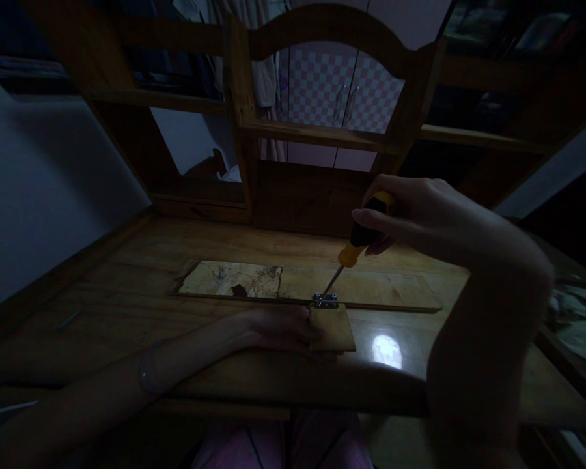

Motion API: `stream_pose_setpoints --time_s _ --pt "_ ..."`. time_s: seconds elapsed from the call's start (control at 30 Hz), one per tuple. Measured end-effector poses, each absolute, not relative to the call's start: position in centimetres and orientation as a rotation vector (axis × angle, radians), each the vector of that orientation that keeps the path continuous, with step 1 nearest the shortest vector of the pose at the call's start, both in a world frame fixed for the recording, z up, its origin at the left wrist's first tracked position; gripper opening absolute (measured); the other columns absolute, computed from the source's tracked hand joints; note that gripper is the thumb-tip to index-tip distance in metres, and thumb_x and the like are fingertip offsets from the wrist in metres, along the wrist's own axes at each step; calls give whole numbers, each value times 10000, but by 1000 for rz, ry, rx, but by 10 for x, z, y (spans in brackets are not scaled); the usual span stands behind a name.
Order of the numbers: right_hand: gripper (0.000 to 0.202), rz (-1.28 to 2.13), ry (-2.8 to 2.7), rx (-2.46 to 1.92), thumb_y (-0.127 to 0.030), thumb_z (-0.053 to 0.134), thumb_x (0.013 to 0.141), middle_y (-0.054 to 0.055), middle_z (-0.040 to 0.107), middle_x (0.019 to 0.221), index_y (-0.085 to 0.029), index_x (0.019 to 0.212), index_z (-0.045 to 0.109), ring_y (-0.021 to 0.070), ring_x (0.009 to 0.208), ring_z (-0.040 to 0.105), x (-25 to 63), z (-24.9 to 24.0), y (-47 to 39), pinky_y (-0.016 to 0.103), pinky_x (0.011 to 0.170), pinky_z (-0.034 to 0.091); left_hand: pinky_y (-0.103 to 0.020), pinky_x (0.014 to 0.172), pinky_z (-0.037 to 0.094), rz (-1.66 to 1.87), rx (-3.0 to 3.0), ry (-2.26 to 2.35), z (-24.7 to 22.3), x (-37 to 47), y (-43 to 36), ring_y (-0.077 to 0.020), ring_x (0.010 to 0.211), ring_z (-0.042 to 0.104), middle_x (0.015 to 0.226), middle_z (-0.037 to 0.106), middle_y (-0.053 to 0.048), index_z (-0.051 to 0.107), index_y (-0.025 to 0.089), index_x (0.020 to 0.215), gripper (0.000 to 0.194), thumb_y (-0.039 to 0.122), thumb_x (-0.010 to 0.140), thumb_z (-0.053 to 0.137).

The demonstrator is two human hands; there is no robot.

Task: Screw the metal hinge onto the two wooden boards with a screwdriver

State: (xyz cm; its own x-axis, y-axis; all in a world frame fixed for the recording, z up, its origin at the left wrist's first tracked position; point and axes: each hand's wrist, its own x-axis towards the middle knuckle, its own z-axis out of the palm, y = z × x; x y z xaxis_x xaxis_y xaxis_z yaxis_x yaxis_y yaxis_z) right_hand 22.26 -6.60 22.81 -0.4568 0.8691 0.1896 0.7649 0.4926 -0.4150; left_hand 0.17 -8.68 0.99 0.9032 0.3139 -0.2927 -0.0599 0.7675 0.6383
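My right hand (395, 212) is wrapped round the black and yellow handle of a screwdriver (352, 253). The screwdriver slants down to the left, and its tip meets a small metal hinge (326, 300) with screws in it. That hinge sits at the far edge of a small wooden block (332, 329). My left hand (286, 329) grips the block from its left side, some fingers hidden beneath it. Just behind lies a long wooden board (361, 286); its left part is stained and peeling. Whether the hinge touches the board, I cannot tell.
All of this is on a wooden desk (127, 280) with a wooden shelf frame (317, 133) rising at the back. A thin pale strip (69, 320) lies at the left. Checkered cabinet doors (322, 85) stand beyond the frame. The light is dim.
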Motion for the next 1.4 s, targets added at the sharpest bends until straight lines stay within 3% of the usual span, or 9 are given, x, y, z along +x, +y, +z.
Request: stream_pose_setpoints --time_s 0.33,0.77,1.4 --pt "256 330 -2402 -1342 -480 588 919 21 737 738 -231 976 601 219 653 731 222 228 -66 274 506 484 -382 1015 506 212 655 409 6 1 -86 -235 1073 696 1189 698 -151 650 90 1212 442 157 798 788" --pt "221 361 -2384 -1339 -441 618 908 14 726 700 -224 902 575 212 608 719 219 228 -68 263 475 466 -363 1015 508 219 661 385 9 2 -87 -215 1021 712 1122 715 -145 663 76 1180 400 152 806 780" --pt "260 283 -2405 -1295 -489 624 895 9 690 654 -229 880 613 189 557 662 214 226 -68 285 499 427 -362 1001 516 221 660 364 6 2 -86 -215 1036 704 1105 718 -123 653 103 1192 403 149 810 772"
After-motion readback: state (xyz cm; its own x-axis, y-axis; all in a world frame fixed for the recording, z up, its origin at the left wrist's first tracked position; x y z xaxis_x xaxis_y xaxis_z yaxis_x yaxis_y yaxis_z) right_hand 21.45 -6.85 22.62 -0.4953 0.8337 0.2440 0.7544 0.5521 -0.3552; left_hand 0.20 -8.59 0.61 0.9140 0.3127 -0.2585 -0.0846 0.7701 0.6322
